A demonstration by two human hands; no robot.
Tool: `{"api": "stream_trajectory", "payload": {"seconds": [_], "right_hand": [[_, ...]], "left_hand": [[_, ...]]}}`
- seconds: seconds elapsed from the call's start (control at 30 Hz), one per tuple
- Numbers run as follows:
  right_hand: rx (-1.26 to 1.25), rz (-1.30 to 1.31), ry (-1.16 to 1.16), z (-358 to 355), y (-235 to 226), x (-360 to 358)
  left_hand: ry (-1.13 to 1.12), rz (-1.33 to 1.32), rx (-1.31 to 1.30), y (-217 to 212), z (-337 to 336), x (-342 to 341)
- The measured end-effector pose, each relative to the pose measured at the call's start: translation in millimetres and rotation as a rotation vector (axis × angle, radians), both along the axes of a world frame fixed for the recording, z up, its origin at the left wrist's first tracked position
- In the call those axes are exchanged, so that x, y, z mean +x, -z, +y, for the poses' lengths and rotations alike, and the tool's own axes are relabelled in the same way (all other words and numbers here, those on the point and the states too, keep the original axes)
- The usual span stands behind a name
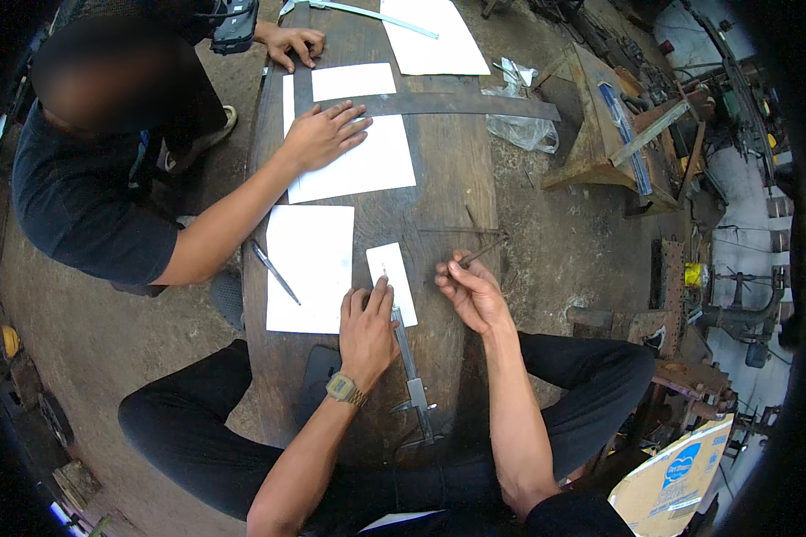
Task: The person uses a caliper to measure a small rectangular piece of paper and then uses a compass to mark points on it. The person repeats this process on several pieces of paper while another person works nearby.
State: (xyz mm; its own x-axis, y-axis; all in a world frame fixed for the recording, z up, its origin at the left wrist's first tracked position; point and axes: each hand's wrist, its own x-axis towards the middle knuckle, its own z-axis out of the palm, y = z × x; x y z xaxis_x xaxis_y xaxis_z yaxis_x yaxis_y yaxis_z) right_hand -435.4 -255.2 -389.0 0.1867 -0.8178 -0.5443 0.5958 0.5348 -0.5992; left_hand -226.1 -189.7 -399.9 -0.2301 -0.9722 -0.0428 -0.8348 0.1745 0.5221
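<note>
1. The thin dark rod (pixel 485 250) is sitting between the fingertips of the right hand (pixel 464 288), its far end pointing away and to the right, above the desk (pixel 457 170); this grip is pinching it.
2. The small white paper (pixel 404 295) is lying beneath the fingertips of the left hand (pixel 365 327), whose grip is holding nothing clenched, the fingers reaching forward and pressing down.
3. The metal caliper (pixel 413 380) is lying just right of the left hand, its upper end overlapping the small paper's lower part.
4. The left hand is facing palm down, its wrist wearing a gold-toned watch (pixel 341 387); the right hand is turning its palm inward, fingers curling, forearm rising from the lower edge.
5. The desk is showing dark, worn wood grain. A larger white sheet (pixel 309 268) is lying to the left, a slim pen (pixel 276 271) slanting across its left side.
6. Farther off, a co-worker's hand (pixel 330 136) is pressing flat on a long, dark metal square (pixel 457 105) spanning white paper.
</note>
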Motion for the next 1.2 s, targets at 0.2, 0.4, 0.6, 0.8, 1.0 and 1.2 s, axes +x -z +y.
{"api": "stream_trajectory", "payload": {"seconds": [0.2, 0.4, 0.6, 0.8, 1.0, 1.2], "right_hand": [[-0.414, 0.140, -0.035, -17, 20, 48], [-0.593, 0.541, -0.054, -28, 52, 77], [-0.629, 0.749, -0.087, -26, 63, 76], [-0.687, 0.854, -0.074, -24, 71, 76], [-0.663, 0.835, -0.093, -24, 67, 74], [-0.624, 0.826, -0.110, -24, 63, 74]], "left_hand": [[-0.010, 0.013, 0.004, 0, -1, 0], [-0.006, 0.015, 0.035, -1, -2, 0], [-0.012, 0.029, 0.048, -2, -2, 0], [-0.026, 0.041, 0.054, -1, -2, -1], [-0.024, 0.036, 0.060, -1, -2, -1], [-0.022, 0.024, 0.083, -1, -3, -2]]}}
